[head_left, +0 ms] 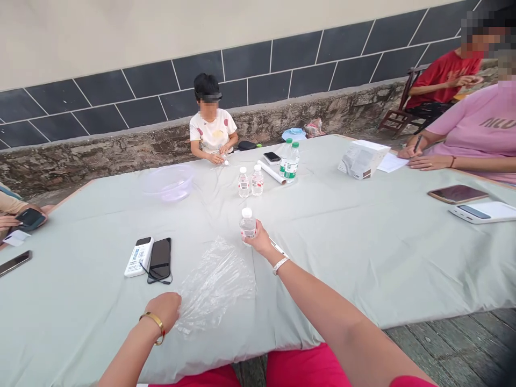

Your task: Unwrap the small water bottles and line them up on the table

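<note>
My right hand [259, 239] is wrapped round a small clear bottle [247, 221] with a white cap and a red-marked label, held upright over the table. Below and left of it, a crumpled sheet of clear plastic film [220, 285] lies spread on the cloth. At the film's left edge is my left hand [164, 312], its fingers curled and closed on the film; the fingertips are mostly hidden. Beyond the held bottle stand two similar small bottles, a left one [243, 183] and a right one [257, 180].
A pale green cloth covers the table [322, 258]. On it are a power bank [139, 257], a phone [160, 259], a translucent basin [171, 183], green-capped bottles [292, 164], a paper roll [272, 172] and a white box [362, 159]. Several people sit around.
</note>
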